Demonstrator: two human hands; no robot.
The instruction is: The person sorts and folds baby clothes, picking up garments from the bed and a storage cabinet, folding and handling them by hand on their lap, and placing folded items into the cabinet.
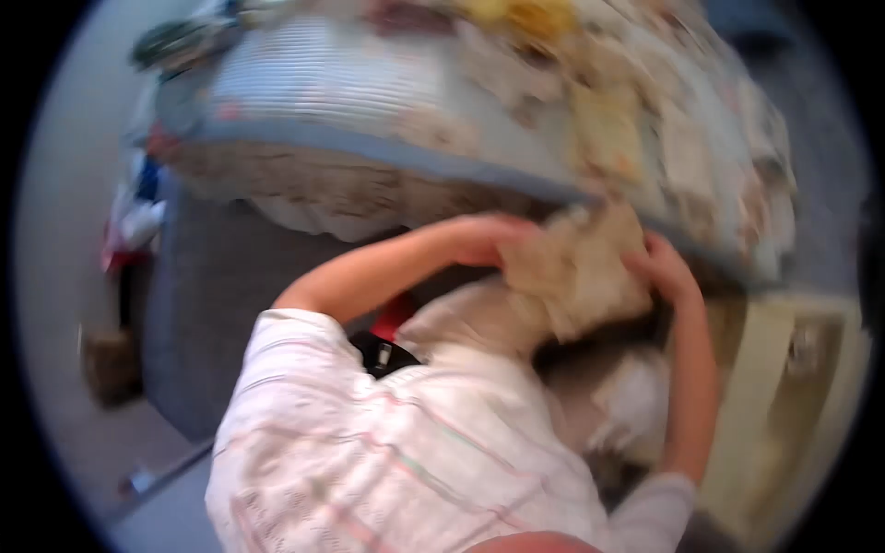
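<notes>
Between my two hands a crumpled beige cloth point(590, 267) is spread out, held in front of my lap near the edge of the bed-like surface. My left hand point(493, 241) is closed on its left side, fingers partly hidden by the fabric and blurred. On the opposite side, my right hand point(656, 265) grips the cloth by its right edge. Whether it is a garment or a plain piece of fabric, I cannot tell. A paler cloth point(627, 396) lies lower down, beside my right forearm.
A raised padded surface point(387, 152) with a blue edge is ahead, strewn with beige fabrics point(682, 147) and a yellow cloth point(530, 17). To the right is a cream-coloured piece of furniture point(756, 369). A brown box-like object point(112, 364) sits at the left.
</notes>
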